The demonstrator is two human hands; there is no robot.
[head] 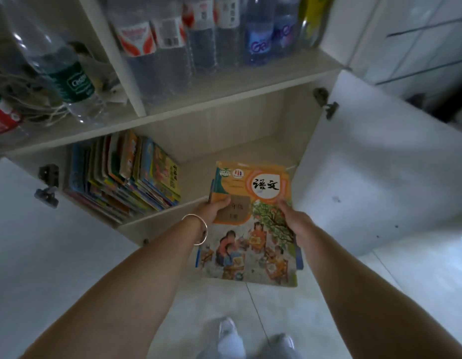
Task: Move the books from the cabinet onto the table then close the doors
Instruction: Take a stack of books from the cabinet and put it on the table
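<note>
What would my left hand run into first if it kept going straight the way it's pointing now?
Probably nothing soon. The left hand, gripping the textbook, points into the bare right part of the lower cabinet shelf; the back panel would come first, though depth is unclear.

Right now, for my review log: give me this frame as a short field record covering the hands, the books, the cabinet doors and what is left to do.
held item: textbook, orange cover, just in front of the lower shelf
left hand: grips the textbook's left edge, thumb on the cover; bangle on the wrist
right hand: grips the textbook's right edge
remaining books: leaning stack at the left of the lower shelf
left door: open
right door: open
upper shelf: bottles
table: not in view
left to do: stack still to move, doors to close
</note>
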